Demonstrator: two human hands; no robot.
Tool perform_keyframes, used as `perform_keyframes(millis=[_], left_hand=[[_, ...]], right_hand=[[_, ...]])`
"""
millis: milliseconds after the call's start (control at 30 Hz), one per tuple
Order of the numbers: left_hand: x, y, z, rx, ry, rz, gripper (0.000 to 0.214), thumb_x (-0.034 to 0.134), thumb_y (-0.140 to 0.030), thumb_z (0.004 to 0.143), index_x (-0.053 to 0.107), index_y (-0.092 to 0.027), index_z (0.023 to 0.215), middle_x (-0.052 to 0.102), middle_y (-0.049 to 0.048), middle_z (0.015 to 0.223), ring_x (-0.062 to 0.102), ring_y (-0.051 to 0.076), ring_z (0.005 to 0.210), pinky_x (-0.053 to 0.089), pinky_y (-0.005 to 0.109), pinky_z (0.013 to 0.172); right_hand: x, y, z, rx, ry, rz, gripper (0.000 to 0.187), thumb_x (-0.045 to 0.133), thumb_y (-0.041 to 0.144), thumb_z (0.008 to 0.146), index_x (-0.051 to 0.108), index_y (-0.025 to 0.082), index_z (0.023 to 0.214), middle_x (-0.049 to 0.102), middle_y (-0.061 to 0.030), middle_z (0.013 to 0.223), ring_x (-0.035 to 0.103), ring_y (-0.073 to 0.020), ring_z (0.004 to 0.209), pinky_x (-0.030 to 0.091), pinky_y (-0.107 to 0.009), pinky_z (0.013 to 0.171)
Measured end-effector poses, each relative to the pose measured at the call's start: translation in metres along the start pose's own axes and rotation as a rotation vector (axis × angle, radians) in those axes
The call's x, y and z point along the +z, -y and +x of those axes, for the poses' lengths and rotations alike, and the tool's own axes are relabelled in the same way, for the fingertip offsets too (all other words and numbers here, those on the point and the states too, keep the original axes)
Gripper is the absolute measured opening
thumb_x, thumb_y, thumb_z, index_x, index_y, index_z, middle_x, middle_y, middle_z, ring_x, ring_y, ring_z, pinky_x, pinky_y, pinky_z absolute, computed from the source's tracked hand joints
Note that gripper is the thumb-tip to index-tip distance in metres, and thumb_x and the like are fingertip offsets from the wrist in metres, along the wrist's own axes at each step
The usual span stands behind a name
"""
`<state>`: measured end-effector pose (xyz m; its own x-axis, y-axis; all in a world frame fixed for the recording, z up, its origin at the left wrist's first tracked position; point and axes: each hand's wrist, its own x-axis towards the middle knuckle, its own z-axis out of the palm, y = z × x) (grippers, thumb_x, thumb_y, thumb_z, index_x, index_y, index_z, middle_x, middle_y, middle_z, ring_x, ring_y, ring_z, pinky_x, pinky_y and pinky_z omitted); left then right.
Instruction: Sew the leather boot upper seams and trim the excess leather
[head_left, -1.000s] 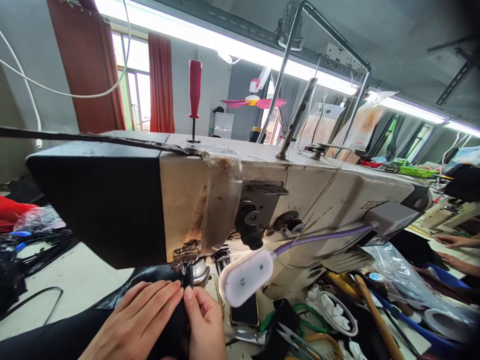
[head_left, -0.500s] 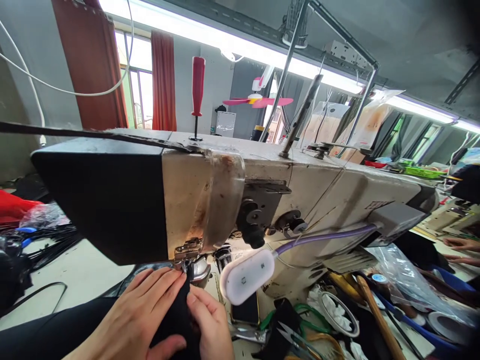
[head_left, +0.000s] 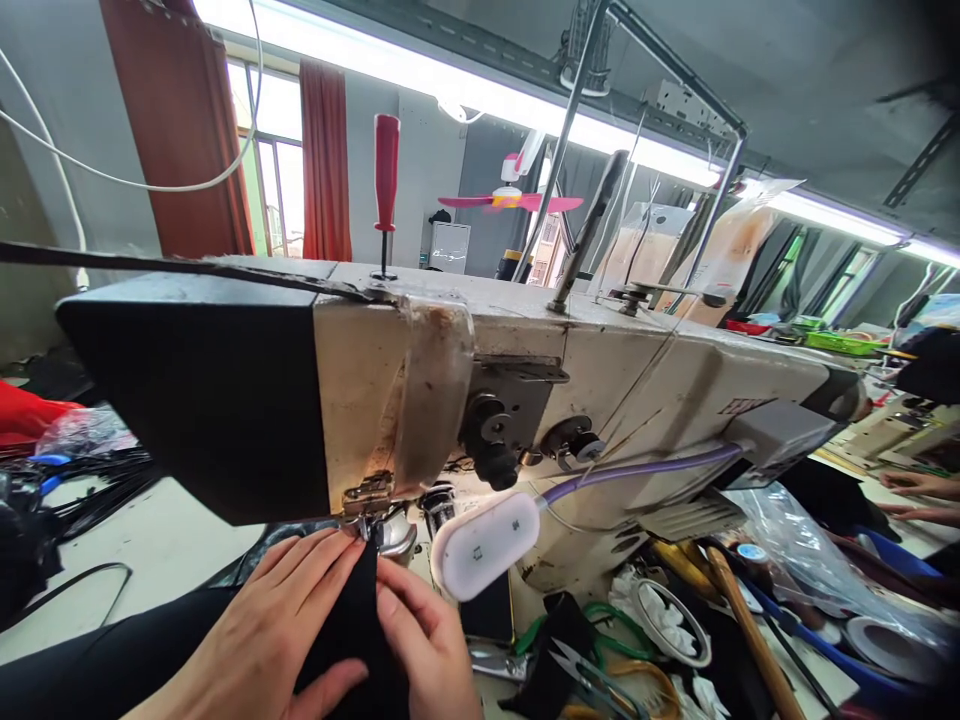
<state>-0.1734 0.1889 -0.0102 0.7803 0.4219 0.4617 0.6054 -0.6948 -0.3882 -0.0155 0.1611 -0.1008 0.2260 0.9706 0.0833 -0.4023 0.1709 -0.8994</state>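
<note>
Black fabric (head_left: 357, 615) lies under the needle area (head_left: 366, 525) of a sewing machine (head_left: 364, 380). My left hand (head_left: 274, 605) rests flat on this cloth, fingers stretched out with their tips close to the presser foot, thumb spread to the right. At the fabric's right edge, my right hand (head_left: 427, 635) pinches the cloth between thumb and fingers. The needle itself is hidden behind the fingertips and machine parts. A white oval lamp (head_left: 487, 548) on a purple flexible neck hangs just above and right of my right hand.
Snips (head_left: 581, 672), green-handled scissors (head_left: 619, 622), a wooden stick (head_left: 750, 630) and a tape roll (head_left: 889, 650) clutter the right side. A red-handled screwdriver (head_left: 386, 175) stands on the machine head. Another person's hands (head_left: 919, 495) show at the far right.
My right hand has shifted slightly down the fabric edge, and more of the cloth shows flat between the hands. My left hand stays pressed on it. The view has moved slightly.
</note>
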Motion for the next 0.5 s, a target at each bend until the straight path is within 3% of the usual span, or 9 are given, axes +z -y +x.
perform_keyframes(millis=[100, 200, 300, 500], left_hand=[[0.002, 0.001, -0.002, -0.011, 0.024, -0.004, 0.066, 0.058, -0.053, 0.086, 0.046, -0.015, 0.139, 0.064, 0.0091, 0.133, 0.062, 0.026, 0.118, 0.053, 0.035, 0.096], [0.004, 0.004, -0.004, 0.000, 0.024, -0.011, 0.066, 0.058, -0.052, 0.087, 0.045, -0.016, 0.141, 0.063, 0.0089, 0.135, 0.062, 0.026, 0.119, 0.054, 0.036, 0.095], [0.004, 0.008, -0.005, 0.011, 0.033, -0.031, 0.064, 0.058, -0.049, 0.087, 0.046, -0.017, 0.141, 0.062, 0.0076, 0.136, 0.062, 0.026, 0.119, 0.055, 0.036, 0.095], [-0.002, 0.019, -0.004, -0.035, 0.075, -0.152, 0.065, 0.063, -0.044, 0.086, 0.043, -0.028, 0.145, 0.060, 0.0025, 0.139, 0.061, 0.025, 0.121, 0.056, 0.036, 0.097]], right_hand=[[-0.012, 0.012, 0.015, -0.327, -0.055, -0.360, 0.034, 0.058, 0.040, 0.092, 0.070, 0.021, 0.118, 0.068, -0.0114, 0.112, 0.063, -0.0267, 0.107, 0.046, -0.043, 0.101], [-0.023, 0.025, 0.034, -0.647, 0.081, -0.730, 0.031, 0.051, 0.024, 0.092, 0.071, 0.023, 0.115, 0.068, -0.0104, 0.116, 0.059, -0.0270, 0.116, 0.039, -0.045, 0.108], [-0.028, 0.032, 0.045, -0.750, 0.189, -0.906, 0.035, 0.045, 0.018, 0.092, 0.072, 0.022, 0.114, 0.070, -0.0099, 0.112, 0.062, -0.0246, 0.110, 0.044, -0.040, 0.104], [-0.030, 0.028, 0.050, -0.823, 0.207, -1.013, 0.036, 0.048, 0.020, 0.090, 0.070, 0.020, 0.119, 0.070, -0.0106, 0.111, 0.065, -0.0247, 0.105, 0.049, -0.036, 0.099]])
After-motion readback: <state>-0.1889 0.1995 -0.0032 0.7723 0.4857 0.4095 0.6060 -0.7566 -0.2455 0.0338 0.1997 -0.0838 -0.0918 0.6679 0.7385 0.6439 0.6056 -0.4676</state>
